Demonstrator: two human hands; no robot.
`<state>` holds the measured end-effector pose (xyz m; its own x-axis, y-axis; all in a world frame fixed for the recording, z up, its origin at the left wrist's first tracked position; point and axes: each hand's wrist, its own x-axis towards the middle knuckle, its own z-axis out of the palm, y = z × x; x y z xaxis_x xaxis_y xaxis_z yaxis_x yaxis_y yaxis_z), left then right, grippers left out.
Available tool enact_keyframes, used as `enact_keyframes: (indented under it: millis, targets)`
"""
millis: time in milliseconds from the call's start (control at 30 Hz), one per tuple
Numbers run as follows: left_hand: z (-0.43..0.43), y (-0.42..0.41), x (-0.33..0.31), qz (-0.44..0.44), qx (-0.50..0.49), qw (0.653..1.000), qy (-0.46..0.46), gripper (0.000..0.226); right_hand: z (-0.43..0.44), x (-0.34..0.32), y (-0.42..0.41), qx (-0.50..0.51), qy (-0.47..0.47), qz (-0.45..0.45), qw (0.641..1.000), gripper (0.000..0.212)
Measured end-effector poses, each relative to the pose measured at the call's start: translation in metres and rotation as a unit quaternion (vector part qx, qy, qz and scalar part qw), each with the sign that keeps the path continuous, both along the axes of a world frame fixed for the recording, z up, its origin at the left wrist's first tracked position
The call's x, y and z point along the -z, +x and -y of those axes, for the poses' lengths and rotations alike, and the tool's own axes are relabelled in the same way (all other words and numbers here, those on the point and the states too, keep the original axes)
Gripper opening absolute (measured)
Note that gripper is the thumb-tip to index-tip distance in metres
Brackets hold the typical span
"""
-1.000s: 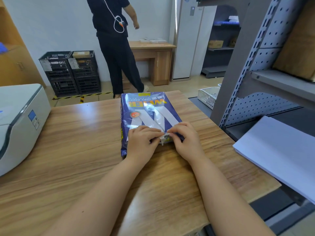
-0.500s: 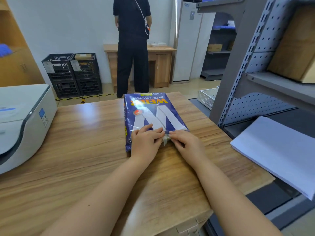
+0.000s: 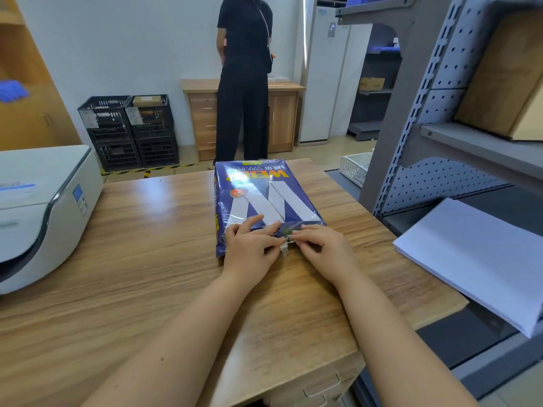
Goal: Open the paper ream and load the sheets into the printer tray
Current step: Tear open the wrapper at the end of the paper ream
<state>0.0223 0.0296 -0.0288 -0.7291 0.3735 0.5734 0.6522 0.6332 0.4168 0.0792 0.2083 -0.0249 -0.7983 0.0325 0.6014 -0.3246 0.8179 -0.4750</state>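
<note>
Blue paper ream [image 3: 264, 198] flat, left hand [image 3: 249, 248], right hand [image 3: 321, 246] pinching near-end wrapper

The printer [image 3: 41, 207] is cut off at the left edge. Both hands [image 3: 252, 248] hide the ream's [image 3: 264, 198] near end. The label is too blurred to read.

Illumination is bright, even and diffuse, apparently from overhead. Glare is noted on the glossy wrapper of the paper ream [image 3: 264, 198], and a soft sheen on the tabletop [image 3: 141, 236] beyond it. Shadows are faint; a thin one lies under the left hand [image 3: 249, 251] and the right hand [image 3: 323, 248]. Wide-angle distortion bends the shelf rack [image 3: 411, 118] and printer [image 3: 38, 207] at the edges. Fingertips show slight motion blur; corners are soft.
</note>
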Motion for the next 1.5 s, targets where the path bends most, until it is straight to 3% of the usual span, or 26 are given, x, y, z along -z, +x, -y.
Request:
enact_keyframes:
  millis: [333,467,667,933,1000,1133,1233,1400,1500]
  targets:
    - [0.004,0.01,-0.009,0.063,0.011,0.994,-0.085,0.019,-0.003,-0.003,0.005,-0.025,-0.007,0.028,0.999,0.011]
    - [0.007,0.013,-0.012,0.077,0.029,0.988,-0.13,0.021,-0.008,-0.002,0.001,-0.041,-0.007,0.066,0.997,0.039]
    - [0.01,0.022,-0.01,0.067,0.039,0.983,-0.169,0.026,-0.006,-0.004,0.007,-0.025,-0.07,0.091,0.993,0.049]
    - [0.019,0.025,-0.009,0.102,0.057,0.96,-0.256,0.045,-0.009,-0.002,0.008,-0.007,-0.192,0.045,0.98,0.035]
    - [0.019,0.026,-0.008,0.105,0.058,0.954,-0.275,0.053,-0.009,-0.001,0.007,-0.011,-0.176,0.082,0.981,0.027]
    - [0.023,0.028,-0.01,0.104,0.076,0.942,-0.31,0.07,-0.006,0.0,0.003,-0.012,-0.059,0.128,0.99,0.017]
    - [0.027,0.025,-0.014,0.117,0.1,0.948,-0.28,0.073,-0.004,-0.002,0.003,-0.014,-0.022,0.133,0.991,0.015]
    - [0.041,0.019,-0.024,0.126,0.119,0.976,-0.135,0.05,-0.005,0.001,0.002,-0.004,0.0,0.125,0.992,0.024]
    - [0.047,0.005,-0.017,0.042,0.07,0.996,-0.043,0.033,-0.004,-0.003,0.005,0.0,-0.049,0.122,0.991,0.032]
